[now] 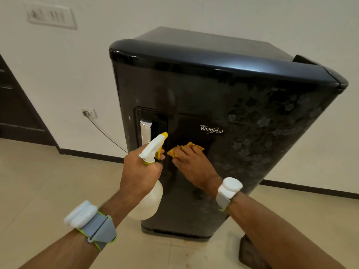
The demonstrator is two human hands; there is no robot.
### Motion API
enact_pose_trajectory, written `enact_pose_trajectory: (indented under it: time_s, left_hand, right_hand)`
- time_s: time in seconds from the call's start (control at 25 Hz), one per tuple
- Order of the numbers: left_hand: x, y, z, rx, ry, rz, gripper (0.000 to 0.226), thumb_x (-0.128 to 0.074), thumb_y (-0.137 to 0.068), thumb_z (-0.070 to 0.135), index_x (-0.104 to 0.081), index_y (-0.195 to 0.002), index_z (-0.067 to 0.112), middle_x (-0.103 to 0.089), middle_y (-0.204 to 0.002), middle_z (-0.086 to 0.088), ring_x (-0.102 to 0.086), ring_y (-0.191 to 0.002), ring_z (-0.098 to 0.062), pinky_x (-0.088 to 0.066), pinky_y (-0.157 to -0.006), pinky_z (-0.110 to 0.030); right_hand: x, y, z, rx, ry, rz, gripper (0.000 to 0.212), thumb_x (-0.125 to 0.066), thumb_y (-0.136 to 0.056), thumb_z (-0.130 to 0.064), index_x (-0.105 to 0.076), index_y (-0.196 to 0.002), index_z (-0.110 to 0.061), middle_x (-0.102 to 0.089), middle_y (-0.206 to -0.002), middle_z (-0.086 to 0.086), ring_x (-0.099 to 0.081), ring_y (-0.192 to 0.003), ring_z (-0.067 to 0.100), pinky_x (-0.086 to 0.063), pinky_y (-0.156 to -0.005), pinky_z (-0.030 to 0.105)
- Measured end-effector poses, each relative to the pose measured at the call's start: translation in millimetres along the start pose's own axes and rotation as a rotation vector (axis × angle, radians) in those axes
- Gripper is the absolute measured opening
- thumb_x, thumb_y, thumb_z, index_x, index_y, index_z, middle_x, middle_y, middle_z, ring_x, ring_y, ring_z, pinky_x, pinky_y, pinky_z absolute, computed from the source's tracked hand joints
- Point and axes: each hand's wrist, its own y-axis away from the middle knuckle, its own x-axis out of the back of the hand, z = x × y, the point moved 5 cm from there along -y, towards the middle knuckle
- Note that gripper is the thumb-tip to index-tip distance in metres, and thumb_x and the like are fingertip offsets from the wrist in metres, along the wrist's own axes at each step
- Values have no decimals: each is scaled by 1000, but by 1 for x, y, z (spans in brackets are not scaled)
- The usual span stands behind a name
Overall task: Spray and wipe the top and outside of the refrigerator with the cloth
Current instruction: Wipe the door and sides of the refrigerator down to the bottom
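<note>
Cloth (186, 150): looks soft, light; right grip (191, 165) presses it flat-fingered on fridge (223, 98) door, near its left edge.
Bottle (150, 199): likely light, slick plastic; left grip (138, 171) wrapped round neck.

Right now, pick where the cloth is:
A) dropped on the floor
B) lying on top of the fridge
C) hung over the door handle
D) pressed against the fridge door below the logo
D: the right hand presses the yellow cloth against the fridge door, just below the logo.
</note>
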Motion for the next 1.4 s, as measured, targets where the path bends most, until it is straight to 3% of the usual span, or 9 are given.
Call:
enact_pose_trajectory:
  time_s: [0.2, 0.4, 0.48, 0.6, 0.72, 0.84, 1.04, 1.2, 1.4]
  left_hand:
    - [20, -3, -7, 13, 21, 4, 39, -70, -78, -9, -62, -105, 18, -60, -80, 20, -60, -73, -2, -38, -59, -4]
    - [34, -6, -13, -16, 32, -12, 38, -70, -79, -7, -68, -112, 11, -65, -83, 17, -62, -79, -4, -39, -63, -4]
    - [37, -6, -18, -6, 44, -10, 37, -70, -80, -6, -69, -112, 11, -68, -89, 8, -64, -85, -11, -40, -63, -7]
    - [34, -6, -20, 21, 13, -3, 36, -71, -81, -5, -66, -114, 10, -65, -96, 0, -60, -80, -11, -41, -66, -13]
    - [36, -4, -16, 16, 36, -10, 38, -70, -80, -6, -66, -116, 6, -66, -96, 2, -61, -80, -9, -48, -75, -21]
    - [45, -4, -15, 22, 39, -5, 39, -71, -79, -5, -67, -116, 8, -69, -102, -3, -64, -87, -20, -55, -84, -32]
    - [57, -10, -15, 31, 6, 56, 32, -70, -82, -3, -62, -109, 10, -61, -91, -1, -55, -73, -14, -53, -79, -35]
    - [64, -14, -17, 75, -9, 82, 29, -71, -81, -2, -63, -108, 3, -57, -87, -6, -51, -66, -13, -54, -80, -42]
    - [83, -18, -24, 77, 46, 115, 32, -69, -82, -6, -65, -112, 3, -58, -80, 7, -54, -69, -6, -49, -81, -34]
  right_hand:
    - [61, -57, 22, -414, -5, 326, 26, -51, -94, -11, -64, -116, -10, -55, -119, 13, -53, -94, 30, -47, -78, 41]
    - [-3, -22, -22, -39, 89, -49, 24, -55, -88, -14, -68, -108, -18, -57, -121, 7, -59, -98, 30, -46, -79, 42]
    - [18, -23, -4, -208, 21, 69, 39, -38, -89, -13, -66, -118, -14, -55, -120, 11, -57, -97, 31, -48, -78, 41]
    - [64, -72, 8, -363, 15, 247, 33, -48, -94, -9, -60, -125, -10, -51, -119, 13, -54, -96, 30, -49, -81, 39]
    - [48, -80, -8, -289, 69, 190, 40, -52, -90, -10, -54, -130, -11, -51, -131, 13, -55, -105, 33, -49, -86, 44]
    - [19, -56, -26, -110, 50, -33, 32, -71, -83, -12, -63, -114, -16, -55, -125, 11, -60, -97, 31, -50, -80, 42]
    - [64, -102, -10, -433, -133, 272, 37, -68, -86, -9, -62, -123, -12, -54, -121, 13, -57, -97, 28, -52, -82, 35]
    - [53, -122, -40, -253, -10, 101, 47, -70, -84, -13, -56, -129, -12, -51, -133, 14, -55, -110, 36, -50, -88, 49]
    - [55, -95, -22, -435, 85, 196, 41, -56, -91, -18, -56, -131, -10, -55, -122, 17, -60, -101, 34, -53, -82, 45]
